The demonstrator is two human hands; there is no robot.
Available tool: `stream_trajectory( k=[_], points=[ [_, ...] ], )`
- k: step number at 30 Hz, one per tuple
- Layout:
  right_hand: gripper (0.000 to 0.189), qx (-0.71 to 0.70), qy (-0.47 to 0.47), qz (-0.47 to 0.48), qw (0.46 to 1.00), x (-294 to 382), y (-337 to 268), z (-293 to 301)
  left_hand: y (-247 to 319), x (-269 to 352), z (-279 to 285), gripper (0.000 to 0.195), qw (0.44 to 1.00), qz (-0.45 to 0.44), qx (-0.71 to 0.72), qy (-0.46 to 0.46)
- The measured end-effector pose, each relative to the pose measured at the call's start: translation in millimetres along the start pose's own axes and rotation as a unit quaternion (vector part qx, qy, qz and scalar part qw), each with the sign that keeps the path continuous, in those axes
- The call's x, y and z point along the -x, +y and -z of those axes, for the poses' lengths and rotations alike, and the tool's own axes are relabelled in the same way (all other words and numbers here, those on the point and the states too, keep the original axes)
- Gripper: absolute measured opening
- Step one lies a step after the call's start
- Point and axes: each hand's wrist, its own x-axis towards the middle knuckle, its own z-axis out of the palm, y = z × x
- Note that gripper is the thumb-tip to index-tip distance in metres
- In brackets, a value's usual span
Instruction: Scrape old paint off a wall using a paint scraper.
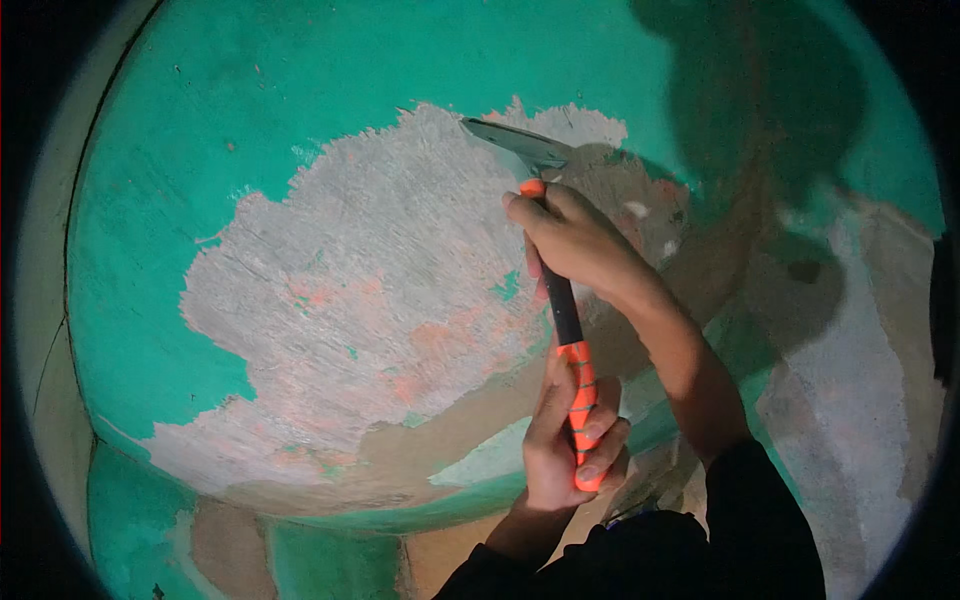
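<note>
A long-handled scraper with a wide metal blade [514, 140] lies against a wall with green paint [420, 52]. Its grip [562, 300] is black in the middle and orange at both ends. My right hand [566, 232] is closed around the upper grip just below the blade. Lower down, my left hand [574, 442] holds the orange end of the handle. The blade sits near the upper edge of a large bare grey patch [360, 262], which has ragged borders, pinkish spots and small green remnants.
Dark shadows fall across the wall at the right. A second stripped area [847, 390] shows at the lower right. A cracked pale wall strip [45, 300] runs down the left side. Below the painted surface is a brown patch [231, 547].
</note>
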Motion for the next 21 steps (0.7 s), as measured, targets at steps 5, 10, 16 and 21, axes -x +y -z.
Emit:
stream_trajectory(
  k=[5,10,16,21],
  points=[
    [0.033,0.013,0.036,0.001,0.999,4.4,5.8,-3.5,-2.3,2.3,8.3,0.053,1.000,0.001,-0.008,0.013],
    [0.037,-0.002,0.027,0.001,1.000,-3.2,-0.6,-5.5,14.0,-0.1,0.9,0.051,0.997,-0.014,-0.071,0.001],
    [0.043,0.001,0.009,0.002,1.000,4.0,11.8,-9.8,3.2,9.7,8.0,0.051,0.999,-0.018,-0.035,-0.027],
    [0.041,-0.071,-0.001,-0.010,0.997,1.6,-3.6,-12.9,5.8,6.2,-9.8,0.042,0.999,0.019,0.046,-0.009]
  ],
)
